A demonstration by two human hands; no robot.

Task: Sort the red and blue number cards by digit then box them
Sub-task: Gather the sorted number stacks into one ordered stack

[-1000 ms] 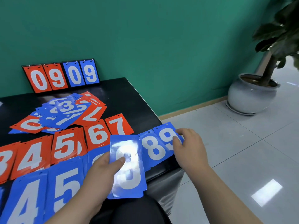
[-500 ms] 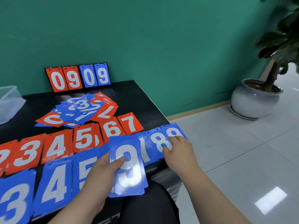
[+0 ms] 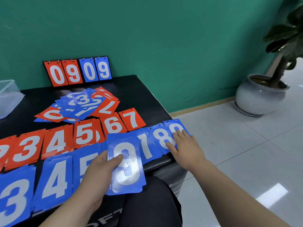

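Nearest the camera, the left hand (image 3: 98, 174) has its grip closed on a held blue stack (image 3: 129, 181) with a white 9 on top. The thumb (image 3: 117, 158) presses the face and the fingers are curled underneath. The stack hangs over the near edge of the tabletop (image 3: 141, 92), above a dark-clad lap (image 3: 147, 203).

Just left of that hand, the blue row lies along the near edge: blue 3 (image 3: 13, 199), blue 4 (image 3: 55, 177) and blue 5 (image 3: 82, 163), the last partly hidden by the hand. To the right of the held stack it goes on with blue 7 (image 3: 146, 148), blue 8 (image 3: 161, 138) and blue 9 (image 3: 176, 125) at the right corner.

The right hand (image 3: 186, 148) lies flat with its grip loose and clasping nothing. Its straight fingers (image 3: 177, 136) rest on the blue 8 and blue 9.

Behind the blue row runs the red row: red 3 (image 3: 27, 148), red 4 (image 3: 57, 141), red 5 (image 3: 86, 131), red 6 (image 3: 113, 125) and red 7 (image 3: 132, 119) (a further red card at the far left is cut off by the frame).

Further back is an unsorted heap (image 3: 78, 104) of overlapping red and blue cards. A clear plastic box (image 3: 8, 97) stands at the left edge.

A flip scoreboard (image 3: 77, 71) showing 0 9 0 9 leans against the green wall (image 3: 164, 38). A potted plant (image 3: 260, 95) stands on the tiled floor (image 3: 246, 153) to the right.
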